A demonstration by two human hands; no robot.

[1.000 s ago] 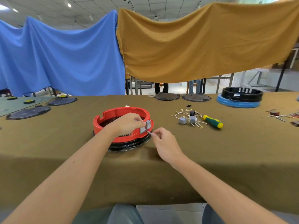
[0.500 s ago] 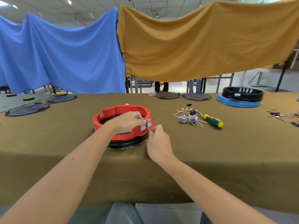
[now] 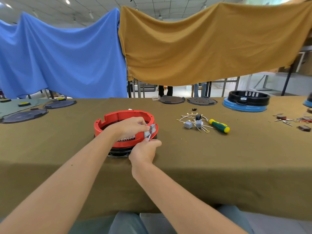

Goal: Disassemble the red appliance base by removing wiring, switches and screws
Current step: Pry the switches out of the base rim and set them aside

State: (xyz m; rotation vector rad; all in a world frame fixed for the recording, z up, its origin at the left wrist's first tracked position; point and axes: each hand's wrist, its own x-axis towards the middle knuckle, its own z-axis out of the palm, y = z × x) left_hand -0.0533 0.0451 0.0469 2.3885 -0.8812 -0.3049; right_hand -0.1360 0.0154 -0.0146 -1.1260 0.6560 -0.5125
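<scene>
**Both hands on grey switch at near-right rim of red base**

Red appliance base: round ring, seated flat on a black lower part, open side facing up, standing on the olive-covered table near its front edge, just left of centre. No long axis, being circular; notched wall toward the far-left side, white label strip toward the near side.

Left hand: reaching over the ring from the left, fingers curled, pinching a grey switch at the near-right rim. Switch tilted, top leaning right and away, metal terminals pointing down and toward the near edge.

Right hand: just in front of the base on the near-right side, fingers curled, fingertips pinching at the lower end of the terminals. Exact item pinched too small to tell; wire or terminal tab.

To the right of the base, well apart: loose pile of wires with two grey switches and a small black part, touching a screwdriver with green and yellow handle, long axis running from far-left to near-right, handle end nearest the front.

Far side of table: two dark discs, black ring on blue base. Left: further dark discs. Far right: small parts. Blue cloth and ochre cloth hanging behind.
</scene>
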